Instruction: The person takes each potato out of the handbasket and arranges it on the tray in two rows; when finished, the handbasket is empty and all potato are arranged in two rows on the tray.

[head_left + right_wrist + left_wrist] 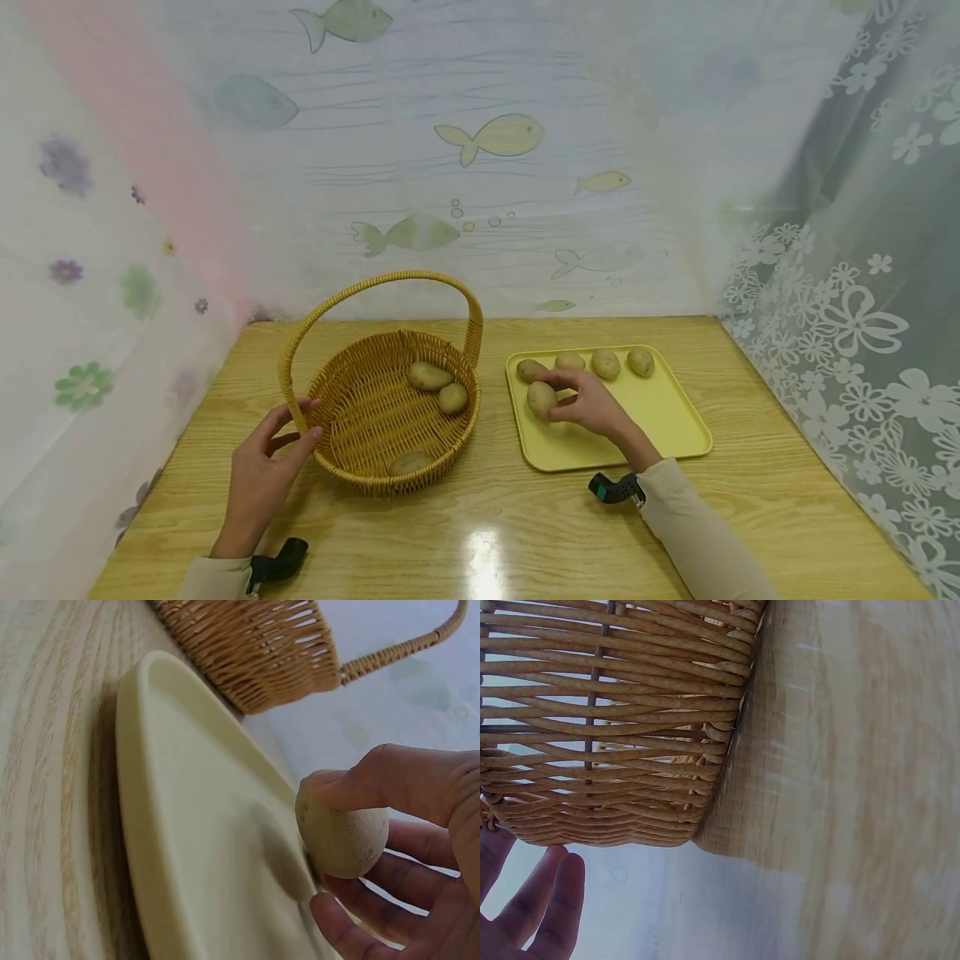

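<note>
My right hand (588, 406) pinches a potato (542, 400) between thumb and fingers, over the left part of the yellow tray (577, 454). In the right wrist view the thumb lies on top of this potato (345, 832), and a shadow falls on the tray beneath. Several other potatoes (605, 363) line the tray's back edge. To the left stands a round wicker basket (367, 417) with a tall handle; three potatoes (430, 376) lie inside. My left hand (262, 471) grips the basket's left rim at the handle's foot. Part of that hand (536, 907) shows in the left wrist view.
Both basket and tray stand on a wooden table (480, 517). Curtains printed with fish (510, 135) and flowers hang behind the table and at both sides. The basket's handle (390, 279) arches high above its rim.
</note>
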Demonstrator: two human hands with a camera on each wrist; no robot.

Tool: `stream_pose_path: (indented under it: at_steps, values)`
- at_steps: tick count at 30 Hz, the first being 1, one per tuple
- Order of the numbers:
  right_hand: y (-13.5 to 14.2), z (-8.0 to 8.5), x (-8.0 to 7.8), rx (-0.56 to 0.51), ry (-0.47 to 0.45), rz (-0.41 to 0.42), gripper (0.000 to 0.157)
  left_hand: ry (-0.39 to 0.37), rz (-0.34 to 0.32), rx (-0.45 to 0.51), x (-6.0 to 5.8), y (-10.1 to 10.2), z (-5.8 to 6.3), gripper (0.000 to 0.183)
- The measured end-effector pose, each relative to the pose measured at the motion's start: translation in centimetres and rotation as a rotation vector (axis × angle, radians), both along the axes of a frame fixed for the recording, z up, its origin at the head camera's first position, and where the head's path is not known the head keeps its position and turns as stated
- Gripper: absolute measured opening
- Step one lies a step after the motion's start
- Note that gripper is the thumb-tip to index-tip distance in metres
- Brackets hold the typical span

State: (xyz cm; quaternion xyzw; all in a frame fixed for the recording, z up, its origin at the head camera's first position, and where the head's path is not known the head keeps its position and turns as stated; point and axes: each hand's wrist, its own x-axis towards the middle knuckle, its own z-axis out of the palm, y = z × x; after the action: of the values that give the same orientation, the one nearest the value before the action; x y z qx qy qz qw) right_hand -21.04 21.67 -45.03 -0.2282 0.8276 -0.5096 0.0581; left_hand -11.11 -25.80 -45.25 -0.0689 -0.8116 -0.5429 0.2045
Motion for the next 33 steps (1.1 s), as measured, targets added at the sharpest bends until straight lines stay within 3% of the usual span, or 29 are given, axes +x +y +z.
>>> stream_pose_path:
  at_steps: [21,33]
  values:
    - [-0.3,-1.2,0.3,0.072,0.041,-0.082,0.055,0.012,-0.006,-0.012,0.0,0.0,0.0,0.043]
    - [-0.4,-1.2,0.4,0.089,0.054,-0.077,0.057,0.002,-0.005,0.001,-0.2,0.0,-0.2,0.043]
